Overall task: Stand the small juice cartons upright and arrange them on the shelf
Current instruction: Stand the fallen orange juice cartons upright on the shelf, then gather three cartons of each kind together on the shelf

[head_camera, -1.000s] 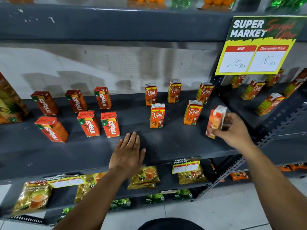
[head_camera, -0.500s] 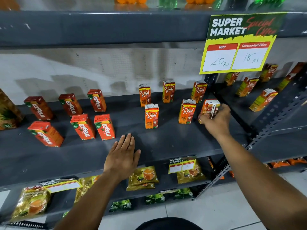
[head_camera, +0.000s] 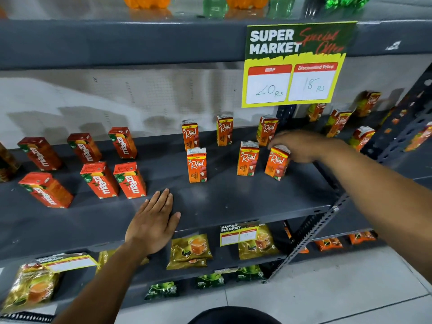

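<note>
Small orange Real juice cartons stand upright on the grey shelf (head_camera: 233,202) in two rows. The back row holds three, one of them (head_camera: 224,130) in the middle. Two stand in the front row (head_camera: 196,164) (head_camera: 247,157). My right hand (head_camera: 301,146) grips the top of a third front-row carton (head_camera: 277,163), which rests on the shelf at the row's right end, slightly tilted. My left hand (head_camera: 154,218) lies flat and open on the shelf's front edge, holding nothing.
Red Maaza cartons (head_camera: 129,180) stand in two rows at the left. A price sign (head_camera: 292,64) hangs above. More Real cartons (head_camera: 339,122) sit on the adjoining right shelf beyond a perforated post (head_camera: 397,141). Tea pouches (head_camera: 189,249) lie on the lower shelf.
My right hand carried the carton from the air at the shelf's right end inward and set it down beside the front row. My left hand stayed flat on the shelf.
</note>
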`<state>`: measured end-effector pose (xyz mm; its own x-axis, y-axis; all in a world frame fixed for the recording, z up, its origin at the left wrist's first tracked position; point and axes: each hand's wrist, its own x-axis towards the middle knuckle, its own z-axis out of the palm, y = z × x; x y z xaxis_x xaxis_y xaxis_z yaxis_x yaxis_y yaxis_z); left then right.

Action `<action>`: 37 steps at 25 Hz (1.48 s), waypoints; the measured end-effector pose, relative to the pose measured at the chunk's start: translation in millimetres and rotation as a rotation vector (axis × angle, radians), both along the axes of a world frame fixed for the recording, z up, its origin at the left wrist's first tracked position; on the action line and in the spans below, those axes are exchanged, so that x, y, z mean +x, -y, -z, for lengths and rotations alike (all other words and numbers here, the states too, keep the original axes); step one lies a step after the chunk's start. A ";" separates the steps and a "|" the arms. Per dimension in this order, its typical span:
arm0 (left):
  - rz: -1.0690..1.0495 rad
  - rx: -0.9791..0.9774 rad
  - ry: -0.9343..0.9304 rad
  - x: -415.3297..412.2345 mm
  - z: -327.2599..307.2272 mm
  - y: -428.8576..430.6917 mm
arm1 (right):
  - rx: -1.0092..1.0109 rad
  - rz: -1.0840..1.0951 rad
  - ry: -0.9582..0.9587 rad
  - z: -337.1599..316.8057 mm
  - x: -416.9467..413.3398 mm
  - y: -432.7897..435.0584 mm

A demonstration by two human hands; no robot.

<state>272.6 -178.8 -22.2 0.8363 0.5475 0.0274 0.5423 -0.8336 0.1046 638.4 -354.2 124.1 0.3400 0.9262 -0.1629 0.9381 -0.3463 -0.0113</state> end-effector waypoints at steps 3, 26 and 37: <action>-0.002 -0.043 0.053 0.1 0.9 0.2 | 0.014 -0.068 0.139 6.1 2.4 13.4; -0.034 -0.977 0.529 174.0 -36.4 -24.9 | 0.544 0.420 -0.980 94.7 -3.6 -16.1; -0.008 -1.141 0.610 177.7 -25.7 -4.5 | 0.572 0.395 -0.892 99.4 -33.9 -17.8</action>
